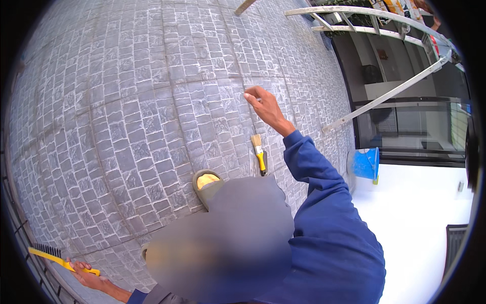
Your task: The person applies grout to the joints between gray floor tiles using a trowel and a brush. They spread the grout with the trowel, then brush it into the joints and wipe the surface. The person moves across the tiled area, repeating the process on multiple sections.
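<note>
Currently, at lower left, the left hand (pixel 85 275) grips a yellow brush (pixel 62 262) by its handle, dark bristles (pixel 48 250) uppermost; the right hand (pixel 266 107), upper centre, is half-curled, seemingly empty. Gripping firmly, well behind the bristles, should give best control.

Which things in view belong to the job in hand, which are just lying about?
Job, as it looks:
yellow brush, in the left hand
paintbrush, on the paving near the right hand, so probably

Seemingly just about:
blue bucket
ladder
</note>
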{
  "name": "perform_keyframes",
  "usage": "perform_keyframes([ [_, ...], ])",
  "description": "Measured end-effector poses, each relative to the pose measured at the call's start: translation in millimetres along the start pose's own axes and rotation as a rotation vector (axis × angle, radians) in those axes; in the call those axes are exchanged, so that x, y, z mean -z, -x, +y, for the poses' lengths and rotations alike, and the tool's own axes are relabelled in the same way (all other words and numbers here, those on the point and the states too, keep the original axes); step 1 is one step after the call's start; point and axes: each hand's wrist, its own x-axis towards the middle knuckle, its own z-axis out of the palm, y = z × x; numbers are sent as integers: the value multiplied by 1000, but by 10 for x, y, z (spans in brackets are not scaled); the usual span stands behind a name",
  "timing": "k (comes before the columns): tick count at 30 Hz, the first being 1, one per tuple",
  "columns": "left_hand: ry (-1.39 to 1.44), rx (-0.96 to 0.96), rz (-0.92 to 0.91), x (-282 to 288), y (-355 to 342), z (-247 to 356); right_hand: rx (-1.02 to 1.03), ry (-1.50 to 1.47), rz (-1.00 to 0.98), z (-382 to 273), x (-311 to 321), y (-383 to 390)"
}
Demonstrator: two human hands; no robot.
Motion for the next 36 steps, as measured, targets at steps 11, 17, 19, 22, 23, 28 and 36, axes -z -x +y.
perform_keyframes([
  [11, -281, -129, -406, -1052, 281, 393, -730, 126, 322, 1640, -552, 3118],
  [17, -362, -161, -562, -1369, 756, 539, -875, -148, 94, 1434, -718, 2873],
  [19, -326, -169, -621, -1337, 854, 564, -890, -50, 85, 1355, -751, 2785],
  [22, -402, -183, -620, -1258, 912, 595, -920, 100, 22, 1200, -825, 2719],
  [23, -395, -194, -662, -1227, 915, 613, -872, 201, 39, 1164, -853, 2705],
  [28, -527, -312, -574, -1254, 944, 610, -921, 207, 55, 1154, -984, 2739],
  [36, -453, -311, -529, -1488, 1029, 602, -840, 152, 189, 1303, -1128, 2851],
])
